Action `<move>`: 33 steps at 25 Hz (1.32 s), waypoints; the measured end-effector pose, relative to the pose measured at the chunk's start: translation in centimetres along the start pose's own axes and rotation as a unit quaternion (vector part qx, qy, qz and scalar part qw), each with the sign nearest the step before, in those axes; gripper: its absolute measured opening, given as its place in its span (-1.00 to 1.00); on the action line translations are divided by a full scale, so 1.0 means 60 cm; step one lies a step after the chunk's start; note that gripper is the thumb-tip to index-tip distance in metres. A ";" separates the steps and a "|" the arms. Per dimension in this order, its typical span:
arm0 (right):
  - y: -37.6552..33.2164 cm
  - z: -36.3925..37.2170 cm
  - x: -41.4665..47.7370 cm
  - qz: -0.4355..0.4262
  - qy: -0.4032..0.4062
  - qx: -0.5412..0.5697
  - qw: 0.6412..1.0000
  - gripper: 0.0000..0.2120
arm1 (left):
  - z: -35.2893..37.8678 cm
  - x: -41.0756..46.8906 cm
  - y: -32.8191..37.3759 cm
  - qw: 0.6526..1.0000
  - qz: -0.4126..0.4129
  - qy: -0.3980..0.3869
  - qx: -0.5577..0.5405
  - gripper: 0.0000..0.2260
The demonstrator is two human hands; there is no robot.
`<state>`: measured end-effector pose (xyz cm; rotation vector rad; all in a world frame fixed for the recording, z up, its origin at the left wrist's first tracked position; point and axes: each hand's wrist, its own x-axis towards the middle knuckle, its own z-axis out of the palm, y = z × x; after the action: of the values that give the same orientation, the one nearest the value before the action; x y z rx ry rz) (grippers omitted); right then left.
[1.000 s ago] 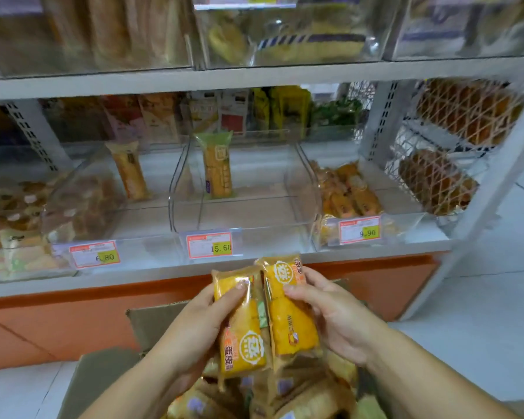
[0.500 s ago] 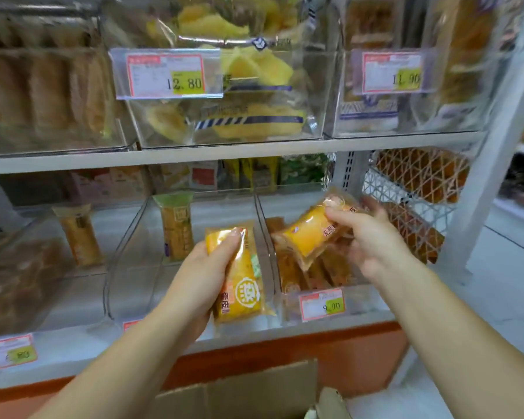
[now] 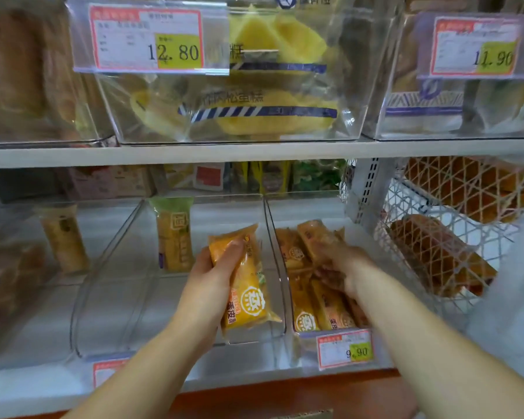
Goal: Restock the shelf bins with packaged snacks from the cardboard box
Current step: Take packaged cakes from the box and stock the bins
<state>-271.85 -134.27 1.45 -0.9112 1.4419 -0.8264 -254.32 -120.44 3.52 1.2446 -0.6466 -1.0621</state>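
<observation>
My left hand (image 3: 212, 282) grips an orange snack packet (image 3: 248, 300) upright, in front of the middle clear bin (image 3: 82, 322) on the lower shelf. That bin holds one upright yellow-green pack (image 3: 173, 237) at its back. My right hand (image 3: 342, 267) is down inside the right clear bin (image 3: 288, 334), blurred, its fingers around a second orange packet (image 3: 315, 237) that lies tilted on the several orange packets (image 3: 324, 309) stacked there. Of the cardboard box (image 3: 303, 415), only a sliver shows at the bottom edge.
A price tag reading 9.90 (image 3: 345, 349) hangs on the right bin's front. The upper shelf carries clear bins of yellow cakes (image 3: 254, 95) directly overhead. A white wire basket (image 3: 436, 237) with baked goods stands to the right. Another pack (image 3: 62, 237) stands in the left bin.
Both hands rose from the box to the shelf with one packet each. My right hand has since dropped from above the right bin into it. The view moved closer to the shelf.
</observation>
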 end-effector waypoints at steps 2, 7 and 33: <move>-0.018 -0.032 -0.017 0.001 -0.049 -0.113 0.992 -0.58 | -0.004 0.004 -0.009 1.000 -0.013 -0.003 -0.015 -0.77; -0.027 -0.056 -0.010 -0.170 0.084 -0.501 0.844 -0.49 | -0.005 0.007 -0.019 1.000 -0.003 -0.010 -0.009 -0.64; 0.005 -0.048 -0.210 -0.366 -0.145 -0.129 0.910 -0.49 | 0.108 -0.030 0.052 0.985 0.052 -0.074 0.145 -0.48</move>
<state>-274.55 -122.89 6.98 -1.7577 0.9453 -0.9929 -259.80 -121.67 8.39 1.3728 -0.9989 -1.0028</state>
